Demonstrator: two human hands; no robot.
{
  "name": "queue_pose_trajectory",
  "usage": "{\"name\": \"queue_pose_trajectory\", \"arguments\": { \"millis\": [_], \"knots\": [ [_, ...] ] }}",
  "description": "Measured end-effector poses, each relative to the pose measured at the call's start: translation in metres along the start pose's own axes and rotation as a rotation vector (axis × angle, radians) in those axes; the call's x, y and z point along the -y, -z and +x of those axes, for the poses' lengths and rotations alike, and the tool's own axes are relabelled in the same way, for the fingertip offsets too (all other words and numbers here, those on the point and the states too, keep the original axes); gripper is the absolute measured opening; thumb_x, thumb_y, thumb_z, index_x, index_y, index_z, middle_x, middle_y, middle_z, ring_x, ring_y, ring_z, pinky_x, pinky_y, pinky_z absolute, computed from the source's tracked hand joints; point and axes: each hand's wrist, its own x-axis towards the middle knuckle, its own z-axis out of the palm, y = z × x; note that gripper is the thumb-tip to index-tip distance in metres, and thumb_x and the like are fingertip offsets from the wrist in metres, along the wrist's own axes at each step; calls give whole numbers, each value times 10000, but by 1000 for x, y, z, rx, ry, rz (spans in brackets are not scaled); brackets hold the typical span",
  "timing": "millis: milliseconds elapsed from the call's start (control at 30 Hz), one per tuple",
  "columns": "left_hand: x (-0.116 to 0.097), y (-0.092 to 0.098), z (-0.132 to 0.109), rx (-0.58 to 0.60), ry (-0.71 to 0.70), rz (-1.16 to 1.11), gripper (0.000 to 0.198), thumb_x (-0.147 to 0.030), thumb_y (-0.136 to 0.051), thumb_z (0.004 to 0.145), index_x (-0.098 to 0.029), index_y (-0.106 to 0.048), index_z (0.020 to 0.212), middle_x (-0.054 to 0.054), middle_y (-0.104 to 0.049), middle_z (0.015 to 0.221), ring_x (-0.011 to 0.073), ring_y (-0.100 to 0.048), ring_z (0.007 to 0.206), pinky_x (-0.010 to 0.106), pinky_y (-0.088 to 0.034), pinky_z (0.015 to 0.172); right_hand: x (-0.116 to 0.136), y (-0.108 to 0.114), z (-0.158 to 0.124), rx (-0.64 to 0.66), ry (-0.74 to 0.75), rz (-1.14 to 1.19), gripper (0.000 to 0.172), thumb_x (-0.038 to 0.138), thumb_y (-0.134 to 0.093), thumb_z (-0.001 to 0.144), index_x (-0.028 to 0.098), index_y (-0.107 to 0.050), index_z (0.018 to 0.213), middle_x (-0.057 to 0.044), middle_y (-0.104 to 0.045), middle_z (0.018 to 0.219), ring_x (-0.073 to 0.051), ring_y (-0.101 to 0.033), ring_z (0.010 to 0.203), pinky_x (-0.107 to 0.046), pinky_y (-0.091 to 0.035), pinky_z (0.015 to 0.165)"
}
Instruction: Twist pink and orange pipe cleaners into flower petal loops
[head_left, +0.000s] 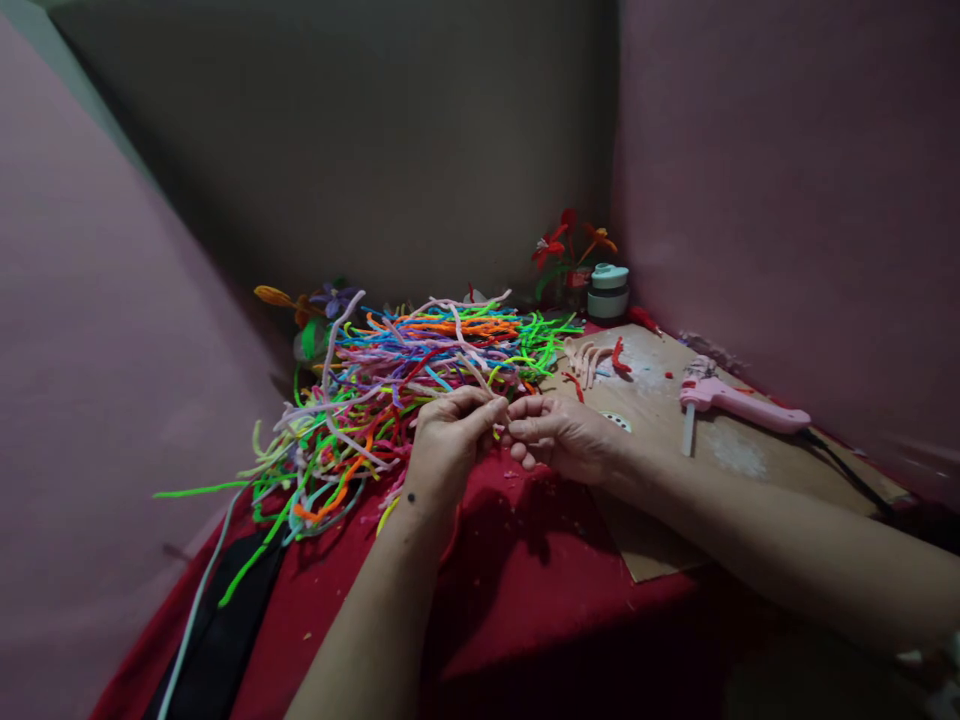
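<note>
My left hand is closed in a pinch, thumb against forefinger, in front of the heap of pipe cleaners. A pale pink pipe cleaner sticks up and to the left from between its fingertips. Facing it, my right hand pinches at the same spot with thumb and forefinger, its other fingers curled below. The fingertips of both hands almost meet, and the part of the pipe cleaner between them is mostly hidden. Behind and to the left spreads a tangled heap of bright pipe cleaners in many colours.
On the right, a pink glue gun rests on a brown board, near short pale pink pieces and red bits. Red flowers and a mint-green container stand behind. A red cloth covers the table.
</note>
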Motion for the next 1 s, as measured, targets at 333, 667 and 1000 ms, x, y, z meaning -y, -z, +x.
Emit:
{"name": "queue_pose_trajectory", "arguments": {
  "millis": [333,667,1000],
  "knots": [
    [1,2,3,-13,102,-122,234,-265,-667,699,-129,-535,561,-54,-428,379,31,-320,316,167,-204,336,2,-3,-5,-8,-36,-143,198,207,-726,626,121,-598,751,-28,-640,638,-114,-591,494,-220,-453,451],
    [5,1,2,15,93,-85,179,-262,-675,689,-128,-588,609,-41,-484,455,28,-332,360,170,-202,364,-4,-1,0,-46,99,-219,152,253,-692,649,115,-628,640,-24,-615,569,-91,-522,465,-224,-394,461],
    [2,0,1,-15,67,57,198,-324,-678,679,-136,-641,629,-39,-484,425,50,-356,362,187,-235,371,-4,-1,1,-72,155,-234,92,208,-637,664,131,-625,615,-12,-609,543,-83,-486,458,-231,-366,485]
  ]
}}
